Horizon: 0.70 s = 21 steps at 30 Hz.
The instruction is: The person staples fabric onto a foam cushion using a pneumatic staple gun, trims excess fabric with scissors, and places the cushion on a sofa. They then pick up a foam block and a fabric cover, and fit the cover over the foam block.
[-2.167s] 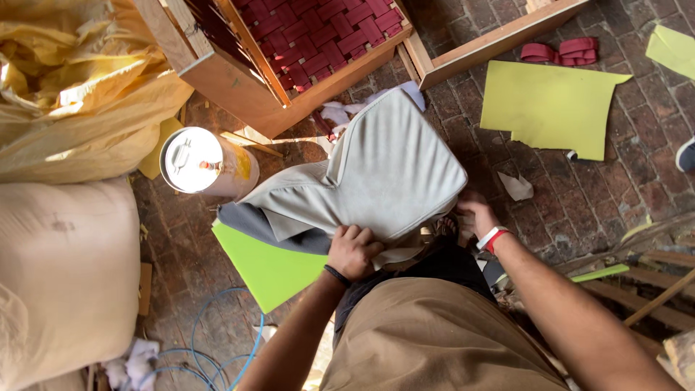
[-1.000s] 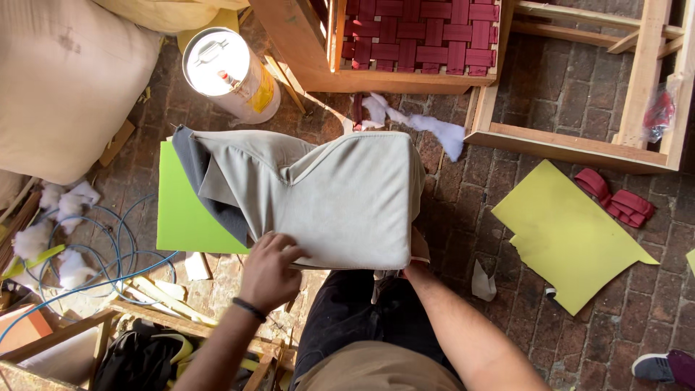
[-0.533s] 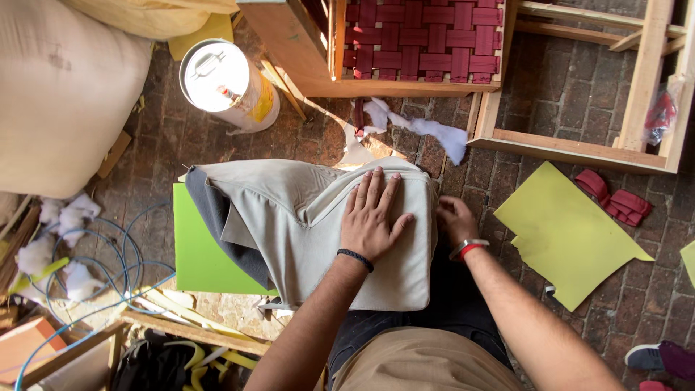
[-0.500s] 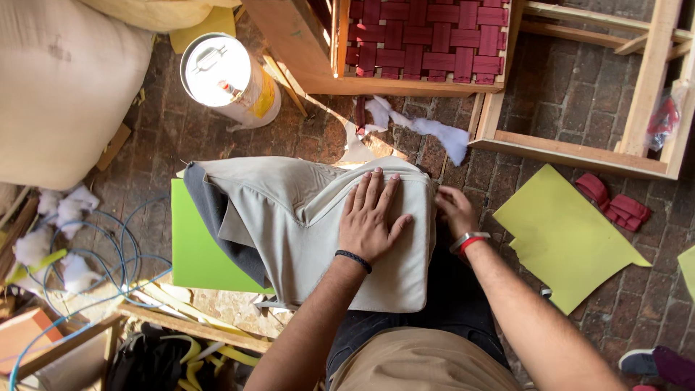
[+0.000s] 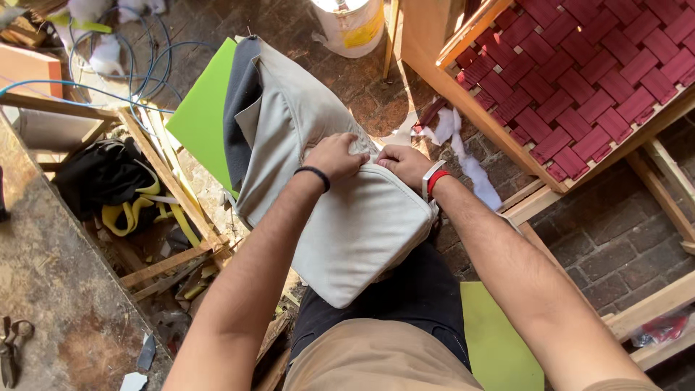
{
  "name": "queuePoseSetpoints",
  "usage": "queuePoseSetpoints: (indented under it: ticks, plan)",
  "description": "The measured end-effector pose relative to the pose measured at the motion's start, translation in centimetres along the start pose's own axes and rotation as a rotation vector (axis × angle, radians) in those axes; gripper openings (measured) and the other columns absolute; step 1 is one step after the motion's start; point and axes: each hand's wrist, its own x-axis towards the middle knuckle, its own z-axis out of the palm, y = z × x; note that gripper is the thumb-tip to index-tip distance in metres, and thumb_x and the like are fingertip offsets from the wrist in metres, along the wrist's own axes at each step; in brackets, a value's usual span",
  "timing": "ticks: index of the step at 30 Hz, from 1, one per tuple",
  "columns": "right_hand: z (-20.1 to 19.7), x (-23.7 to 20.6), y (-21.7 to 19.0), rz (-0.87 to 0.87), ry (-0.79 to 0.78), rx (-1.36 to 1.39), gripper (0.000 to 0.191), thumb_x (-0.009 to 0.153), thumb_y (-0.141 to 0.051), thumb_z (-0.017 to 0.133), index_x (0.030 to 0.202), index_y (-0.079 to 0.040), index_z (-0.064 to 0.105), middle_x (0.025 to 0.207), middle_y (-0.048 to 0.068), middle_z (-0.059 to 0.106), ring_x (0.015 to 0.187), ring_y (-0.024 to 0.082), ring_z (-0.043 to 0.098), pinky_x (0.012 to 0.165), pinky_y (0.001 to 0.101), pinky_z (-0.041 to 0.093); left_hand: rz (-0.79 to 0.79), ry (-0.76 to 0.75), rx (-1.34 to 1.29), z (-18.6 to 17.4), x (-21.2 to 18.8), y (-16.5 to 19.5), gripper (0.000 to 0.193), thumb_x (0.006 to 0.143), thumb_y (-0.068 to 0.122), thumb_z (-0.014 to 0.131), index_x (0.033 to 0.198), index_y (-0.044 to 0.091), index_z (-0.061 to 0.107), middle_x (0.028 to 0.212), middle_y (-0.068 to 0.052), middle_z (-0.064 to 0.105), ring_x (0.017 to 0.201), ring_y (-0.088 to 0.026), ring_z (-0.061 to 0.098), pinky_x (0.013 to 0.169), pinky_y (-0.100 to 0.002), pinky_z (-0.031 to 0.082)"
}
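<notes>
grey cushion cover, fingertips buried, both hands

both hands on a light grey cushion cover resting across the lap. left hand and right hand pinch the fabric side by side at its upper edge, fingers closed on it. green sheet lies under the cover's far end. white bucket beyond. wooden frame with red webbing to the right, on the brick floor.
</notes>
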Motion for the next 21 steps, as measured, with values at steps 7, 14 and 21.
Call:
queuePoseSetpoints:
  ticks: [7,14,21]
  plan:
    - [0.1,1.6,-1.3,-0.005,-0.098,0.020,0.030,0.100,-0.033,0.064,0.112,-0.007,0.069,0.104,0.007,0.075,0.096,0.017,0.069,0.086,0.0343,0.053,-0.130,-0.383,0.258,0.7,3.7,1.2,0.045,0.086,0.045,0.072,0.111,0.008,0.077,0.118,-0.017,0.072,0.111,-0.033,0.069,0.097,-0.043,0.054]
    - [1.4,1.4,1.3,0.130,0.243,-0.336,0.027,0.098,-0.034,0.064,0.103,-0.009,0.073,0.093,0.023,0.071,0.091,0.040,0.068,0.078,0.0473,0.052,-0.044,-0.202,0.147,3.2,3.7,-0.5,0.026,0.092,0.028,0.063,0.103,0.012,0.081,0.109,-0.015,0.076,0.106,-0.033,0.071,0.091,-0.045,0.055]
    - [2.4,3.1,3.8,-0.039,0.181,-0.388,0.026,0.098,-0.032,0.060,0.093,-0.007,0.070,0.090,0.024,0.069,0.088,0.046,0.066,0.074,0.0521,0.053,-0.140,-0.502,0.209,4.5,4.3,-1.0,0.036,0.095,0.037,0.062,0.113,0.009,0.077,0.122,-0.016,0.071,0.114,-0.033,0.068,0.097,-0.043,0.054]
